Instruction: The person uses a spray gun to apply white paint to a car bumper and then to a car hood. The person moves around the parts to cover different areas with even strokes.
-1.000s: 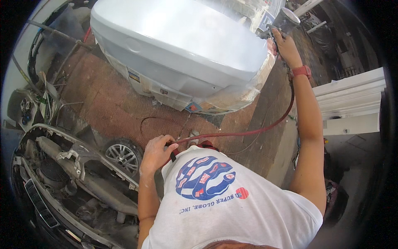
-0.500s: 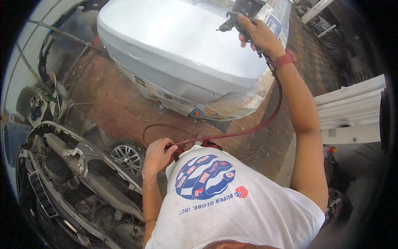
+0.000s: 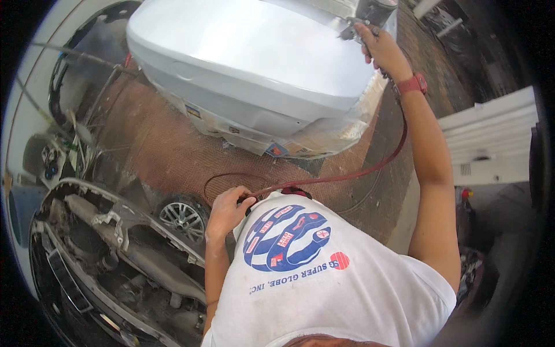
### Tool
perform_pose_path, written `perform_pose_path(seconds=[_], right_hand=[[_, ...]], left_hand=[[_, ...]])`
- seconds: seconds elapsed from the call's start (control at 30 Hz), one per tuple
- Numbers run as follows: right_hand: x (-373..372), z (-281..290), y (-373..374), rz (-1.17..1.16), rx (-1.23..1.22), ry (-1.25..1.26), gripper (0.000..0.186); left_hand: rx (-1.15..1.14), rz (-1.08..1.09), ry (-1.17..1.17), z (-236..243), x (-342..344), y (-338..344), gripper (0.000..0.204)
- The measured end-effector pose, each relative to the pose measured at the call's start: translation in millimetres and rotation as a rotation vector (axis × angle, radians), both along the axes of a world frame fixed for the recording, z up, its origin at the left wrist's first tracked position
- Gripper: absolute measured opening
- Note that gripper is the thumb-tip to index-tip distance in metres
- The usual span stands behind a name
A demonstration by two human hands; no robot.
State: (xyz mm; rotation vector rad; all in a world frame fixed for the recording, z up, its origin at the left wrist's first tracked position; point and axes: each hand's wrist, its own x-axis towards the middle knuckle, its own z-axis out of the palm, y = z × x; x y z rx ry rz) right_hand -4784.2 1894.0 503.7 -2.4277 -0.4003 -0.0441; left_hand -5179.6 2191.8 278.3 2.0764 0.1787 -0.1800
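My right hand is wrapped around the handle of a spray gun, with a dark cup on top. The gun is held above the far right part of a glossy white car body panel. A faint mist blurs the surface near its nozzle. From the gun a dark red hose curves down and back to my waist. There my left hand is closed on the hose, its fingers partly hidden. Masking paper covers the car below the white panel.
At the lower left lies a stripped car front with a wheel beside it. Red patterned matting covers the floor. A white ribbed panel stands at the right. A loop of hose lies beyond my left hand.
My right hand and the spray gun have moved to the right and slightly away. The view has shifted a little. My left hand stays at the hose by my waist.
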Motion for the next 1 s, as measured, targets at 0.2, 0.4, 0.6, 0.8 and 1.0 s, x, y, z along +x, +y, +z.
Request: perform_pose_path(seconds=[0.2, 0.4, 0.6, 0.8, 1.0], right_hand=[[-115, -10, -10, 0.046, 0.200, 0.245, 0.051], [-160, -28, -43, -0.296, 0.239, 0.224, 0.047], [-183, -48, -86, -0.544, 0.211, 0.116, 0.049], [-229, -82, -95, -0.488, 0.263, 0.099, 0.045], [-247, -92, -111, -0.303, 0.511, 0.212, 0.044]], left_hand=[[0.011, -0.180, 0.053, -34, 21, 10, 0.020], [0.039, -0.283, 0.093, -55, 33, 35, 0.022], [0.014, -0.315, 0.118, -69, 41, 43, 0.023], [0.096, -0.350, 0.127, -64, 40, 28, 0.023], [0.151, -0.344, 0.162, -84, 34, -5, 0.026]])
